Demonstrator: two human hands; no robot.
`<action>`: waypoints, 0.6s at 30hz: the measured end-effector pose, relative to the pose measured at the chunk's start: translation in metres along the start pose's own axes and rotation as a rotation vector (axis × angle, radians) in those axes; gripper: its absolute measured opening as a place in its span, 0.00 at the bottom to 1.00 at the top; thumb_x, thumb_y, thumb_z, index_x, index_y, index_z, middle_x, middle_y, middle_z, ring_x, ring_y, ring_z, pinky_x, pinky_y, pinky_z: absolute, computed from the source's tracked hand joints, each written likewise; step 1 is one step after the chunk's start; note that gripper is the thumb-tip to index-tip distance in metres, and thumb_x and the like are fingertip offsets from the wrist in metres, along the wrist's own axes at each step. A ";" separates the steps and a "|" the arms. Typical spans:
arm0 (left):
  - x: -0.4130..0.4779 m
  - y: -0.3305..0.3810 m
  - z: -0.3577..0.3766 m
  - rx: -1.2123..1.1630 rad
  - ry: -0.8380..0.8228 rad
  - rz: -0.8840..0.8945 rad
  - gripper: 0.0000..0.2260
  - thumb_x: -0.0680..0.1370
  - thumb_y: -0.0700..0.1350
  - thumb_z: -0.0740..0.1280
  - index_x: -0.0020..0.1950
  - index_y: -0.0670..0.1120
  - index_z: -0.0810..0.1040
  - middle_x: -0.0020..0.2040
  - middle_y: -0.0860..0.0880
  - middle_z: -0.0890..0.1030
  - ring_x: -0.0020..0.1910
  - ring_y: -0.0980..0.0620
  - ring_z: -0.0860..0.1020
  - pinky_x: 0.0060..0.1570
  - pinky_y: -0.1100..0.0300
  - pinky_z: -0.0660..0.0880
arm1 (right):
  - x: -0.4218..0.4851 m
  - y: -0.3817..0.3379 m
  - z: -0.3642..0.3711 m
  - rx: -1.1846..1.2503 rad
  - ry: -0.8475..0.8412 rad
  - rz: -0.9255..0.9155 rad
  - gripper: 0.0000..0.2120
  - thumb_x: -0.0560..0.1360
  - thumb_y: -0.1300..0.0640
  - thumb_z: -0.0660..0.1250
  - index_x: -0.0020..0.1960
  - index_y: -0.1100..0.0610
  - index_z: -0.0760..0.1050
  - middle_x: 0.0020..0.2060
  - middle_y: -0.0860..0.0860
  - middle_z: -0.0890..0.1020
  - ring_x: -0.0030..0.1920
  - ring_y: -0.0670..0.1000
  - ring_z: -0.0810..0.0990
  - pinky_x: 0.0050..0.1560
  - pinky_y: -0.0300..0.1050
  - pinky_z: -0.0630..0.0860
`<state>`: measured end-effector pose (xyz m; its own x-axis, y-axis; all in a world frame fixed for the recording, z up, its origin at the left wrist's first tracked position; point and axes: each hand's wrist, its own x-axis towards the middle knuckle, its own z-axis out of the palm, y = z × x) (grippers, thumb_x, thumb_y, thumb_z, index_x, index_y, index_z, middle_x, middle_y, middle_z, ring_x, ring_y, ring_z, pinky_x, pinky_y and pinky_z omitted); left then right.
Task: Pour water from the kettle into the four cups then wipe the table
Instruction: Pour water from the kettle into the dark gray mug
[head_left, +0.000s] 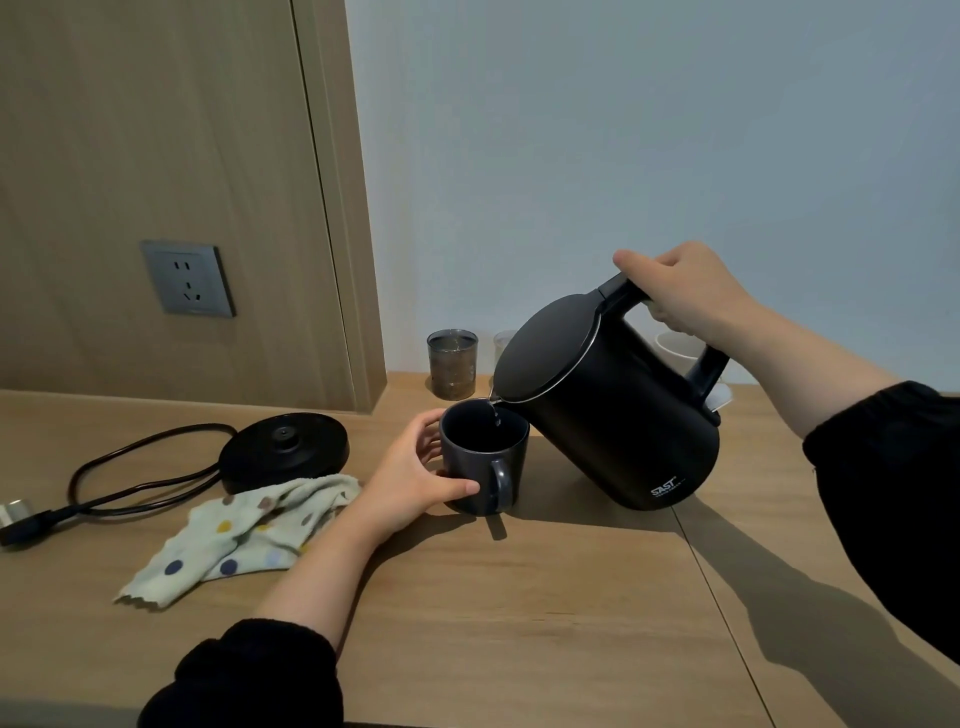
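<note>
Kettle (613, 410), gripped by its handle in the right hand (685, 291), tipped toward nine o'clock, spout over the dark mug (483, 457). The left hand (415, 467) wrapped the mug's nine o'clock side, steadying it on the counter (519, 623).

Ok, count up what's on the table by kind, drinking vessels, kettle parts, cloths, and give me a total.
Dark mugs: 1, the dark mug
Glass tumblers: 2, the tinted glass and the clear glass, partly hidden
White cups: 1, the white cup, mostly hidden behind the kettle
Kettle parts: 2, the kettle and the kettle base
Cloths: 1, the spotted cloth
Total: 7
</note>
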<state>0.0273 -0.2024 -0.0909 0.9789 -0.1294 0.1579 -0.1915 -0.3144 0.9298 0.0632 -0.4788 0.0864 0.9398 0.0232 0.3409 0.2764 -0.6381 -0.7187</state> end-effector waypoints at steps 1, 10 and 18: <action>0.000 0.000 0.000 0.002 0.001 0.002 0.36 0.64 0.41 0.79 0.67 0.55 0.66 0.63 0.58 0.74 0.63 0.58 0.72 0.59 0.65 0.69 | 0.000 0.000 0.000 -0.008 0.002 0.000 0.24 0.75 0.43 0.62 0.31 0.52 0.53 0.26 0.52 0.58 0.26 0.52 0.54 0.31 0.45 0.55; -0.004 0.002 0.003 0.008 0.025 0.018 0.35 0.65 0.39 0.78 0.66 0.57 0.65 0.60 0.62 0.73 0.59 0.62 0.72 0.57 0.68 0.70 | -0.003 -0.004 0.003 -0.056 -0.001 -0.030 0.23 0.75 0.42 0.61 0.32 0.52 0.53 0.27 0.52 0.58 0.28 0.52 0.54 0.35 0.48 0.55; -0.005 0.002 0.004 0.050 0.024 0.022 0.41 0.63 0.40 0.80 0.70 0.55 0.64 0.63 0.59 0.73 0.63 0.59 0.70 0.62 0.61 0.69 | -0.003 -0.005 0.004 -0.069 0.000 -0.037 0.24 0.73 0.39 0.60 0.31 0.52 0.53 0.28 0.53 0.60 0.29 0.53 0.55 0.36 0.48 0.57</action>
<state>0.0214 -0.2066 -0.0913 0.9758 -0.1141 0.1867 -0.2157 -0.3586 0.9082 0.0600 -0.4725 0.0860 0.9291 0.0475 0.3667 0.2966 -0.6881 -0.6623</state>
